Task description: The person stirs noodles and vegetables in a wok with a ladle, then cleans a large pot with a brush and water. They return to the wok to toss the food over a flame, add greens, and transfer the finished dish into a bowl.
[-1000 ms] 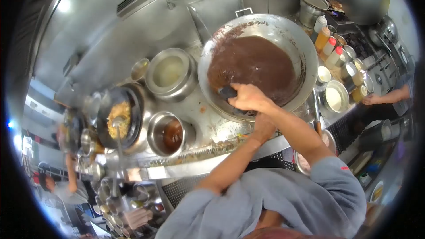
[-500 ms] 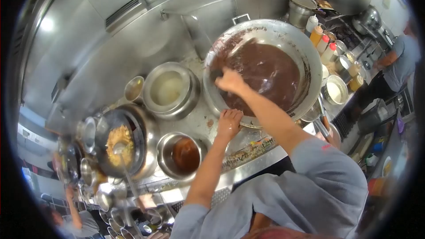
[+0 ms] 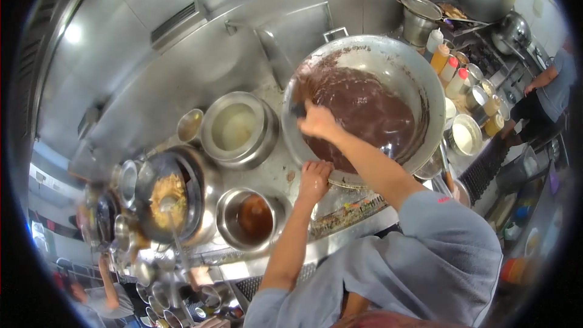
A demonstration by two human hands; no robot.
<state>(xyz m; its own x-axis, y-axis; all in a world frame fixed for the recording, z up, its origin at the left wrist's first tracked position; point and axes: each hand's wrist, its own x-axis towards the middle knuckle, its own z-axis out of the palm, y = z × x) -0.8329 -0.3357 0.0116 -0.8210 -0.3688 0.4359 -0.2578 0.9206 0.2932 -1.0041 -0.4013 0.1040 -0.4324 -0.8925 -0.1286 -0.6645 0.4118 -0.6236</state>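
A large, wide metal pan holds thick, dark brown paste. My right hand is closed around the dark handle of a blurred, whisk-like stirring tool at the pan's left inner side. The tool's far end is smeared by motion and coated in brown. Gripping the near rim of the pan is my left hand, its fingers bent over the edge. To the left of that hand stands a steel pot with reddish-brown sauce inside.
A thick-rimmed pot of pale liquid stands left of the pan. Farther left, a dark wok holds yellowish food and a ladle. Squeeze bottles and a white-filled bowl line the right. Other people stand at both sides.
My right hand stays at the pan's left side while the blurred tool and the paste's surface have shifted. My left hand keeps its hold on the rim. The whole view has moved slightly.
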